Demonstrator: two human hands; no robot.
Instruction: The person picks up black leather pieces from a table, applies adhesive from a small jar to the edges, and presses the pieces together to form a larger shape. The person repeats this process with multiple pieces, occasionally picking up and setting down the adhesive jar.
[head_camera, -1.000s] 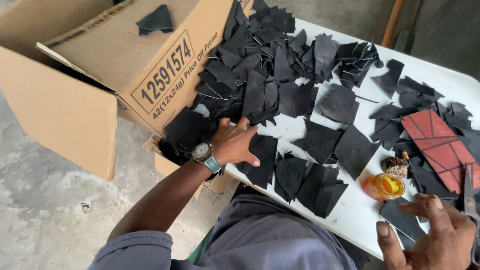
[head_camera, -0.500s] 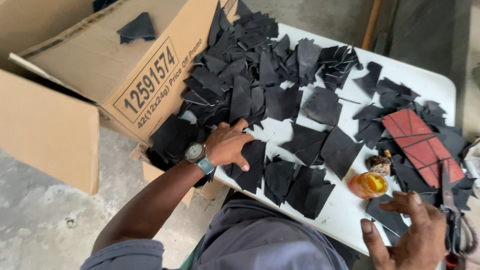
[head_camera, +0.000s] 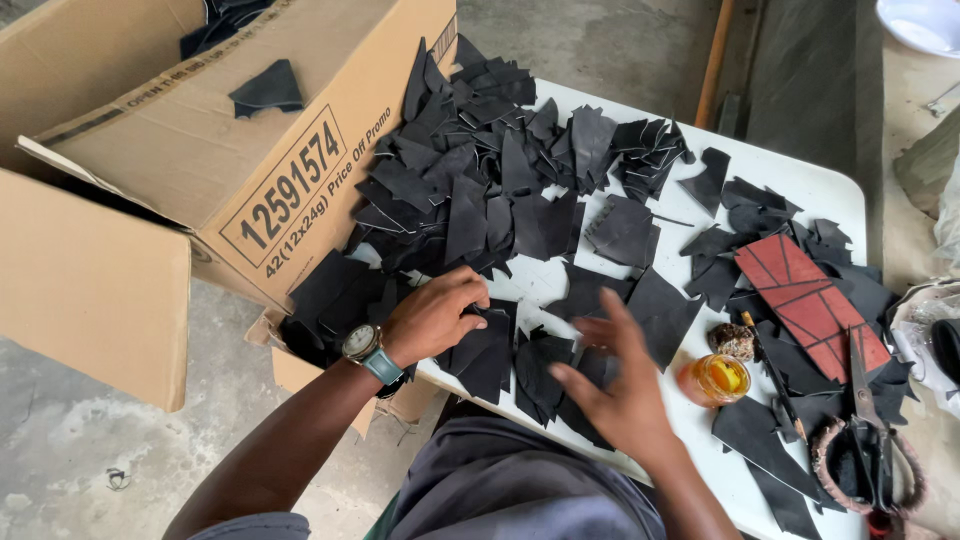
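My left hand (head_camera: 435, 315), with a watch on the wrist, rests fingers curled on a black cut piece (head_camera: 482, 352) at the near edge of the white table (head_camera: 815, 190). My right hand (head_camera: 615, 385) hovers open, fingers spread, just above other black pieces (head_camera: 545, 365) near the table's front edge; it looks blurred and holds nothing. A large heap of black cut pieces (head_camera: 480, 170) covers the table's left half. Whether the left fingers pinch the piece or only press on it is unclear.
An open cardboard box (head_camera: 200, 180) with black scraps inside stands at the left, against the table. A red patterned piece (head_camera: 805, 300), a small orange-lidded jar (head_camera: 722, 378) and scissors (head_camera: 865, 400) lie at the right. Concrete floor lies below.
My right hand has moved from the far right table edge leftward to the black pieces near my left hand. My left hand's fingers have curled over a piece.
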